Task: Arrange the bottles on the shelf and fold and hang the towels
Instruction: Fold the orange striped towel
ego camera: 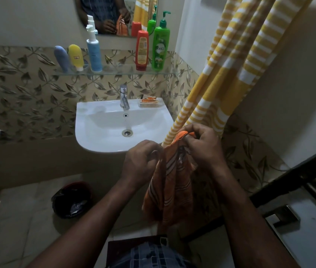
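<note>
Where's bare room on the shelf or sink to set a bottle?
Widest free patch: the clear glass shelf between the blue-and-white pump bottle and the red squeeze bottle. The white sink's rim left of the chrome tap is bare too. Crowded: shelf's left end; clear soap tray beside tap.

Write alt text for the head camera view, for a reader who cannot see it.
The left hand and right hand hold an orange striped towel by its top edge before a white sink. Above the sink, five bottles stand on a glass shelf; a yellow striped towel hangs at the right.
</note>
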`<state>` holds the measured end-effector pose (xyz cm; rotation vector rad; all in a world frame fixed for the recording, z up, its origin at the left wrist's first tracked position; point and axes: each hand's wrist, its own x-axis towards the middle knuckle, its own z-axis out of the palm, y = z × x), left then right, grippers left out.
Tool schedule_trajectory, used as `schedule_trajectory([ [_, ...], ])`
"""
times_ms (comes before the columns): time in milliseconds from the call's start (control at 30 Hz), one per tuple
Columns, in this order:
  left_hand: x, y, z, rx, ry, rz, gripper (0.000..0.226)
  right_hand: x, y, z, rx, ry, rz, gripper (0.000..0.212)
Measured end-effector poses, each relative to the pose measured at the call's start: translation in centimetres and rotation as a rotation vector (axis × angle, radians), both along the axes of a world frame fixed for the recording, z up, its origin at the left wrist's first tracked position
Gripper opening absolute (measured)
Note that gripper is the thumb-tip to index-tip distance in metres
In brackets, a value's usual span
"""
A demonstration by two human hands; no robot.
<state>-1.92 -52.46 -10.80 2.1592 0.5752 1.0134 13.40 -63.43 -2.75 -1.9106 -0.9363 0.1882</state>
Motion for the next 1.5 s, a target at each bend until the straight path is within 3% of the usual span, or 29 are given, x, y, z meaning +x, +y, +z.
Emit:
schedule_trajectory([
  [267, 1.3, -1.1, -0.2, -0.036, 0.057, -0.020, 0.024, 0.5, -0.3, 0.4, 0.039, 0.011, -0.028, 0.015],
  [433, 2.1, -1.6, 0.7, -0.139, 0.180, -0.035, 0.049, 0.4, -0.5, 0.9, 0.067, 0.011, -0.012, 0.014],
  [533, 2.4, -0.7, 0.8, -0.245, 0.253, -0.127, 0.033, 0.6, -0.7, 1.1, 0.076, 0.007, -0.007, 0.016],
  [600, 2.3, 0.0, 0.7, -0.228, 0.287, -0.168, 0.015, 0.8, -0.8, 1.0, 0.079, 0.000, -0.030, 0.016],
  [767, 1.7, 0.7, 0.3, -0.117, 0.308, -0.179, 0.031, 1.1, -0.9, 0.8, 0.092, -0.002, -0.109, 0.018],
  [867, 1.6, 0.3, 0.7, -0.008, 0.333, -0.135, 0.027, 0.9, -0.8, 0.9, 0.085, -0.010, -0.114, 0.021],
  [1067, 1.2, 0.7, 0.8, 0.025, 0.263, 0.046, 0.032, 1.2, -0.6, 0.9, 0.104, -0.018, -0.105, 0.022],
  [1167, 0.8, 1.2, 0.8, -0.091, 0.159, 0.160, 0.021, 1.8, -0.9, 1.0, 0.082, -0.037, -0.110, 0.020],
  [1233, 0.4, 1.6, 0.9, -0.271, 0.085, 0.177, 0.016, 2.2, -1.2, 1.1, 0.063, -0.061, -0.122, 0.023],
  [1400, -0.3, 2.1, 1.2, -0.714, -0.118, 0.011, 0.026, 3.2, -1.7, 1.1, 0.027, -0.079, -0.162, 0.020],
  [1500, -0.6, 2.0, 2.0, -0.777, -0.096, -0.056, 0.017, 3.6, -1.8, 1.0, 0.018, -0.054, -0.177, 0.019],
])
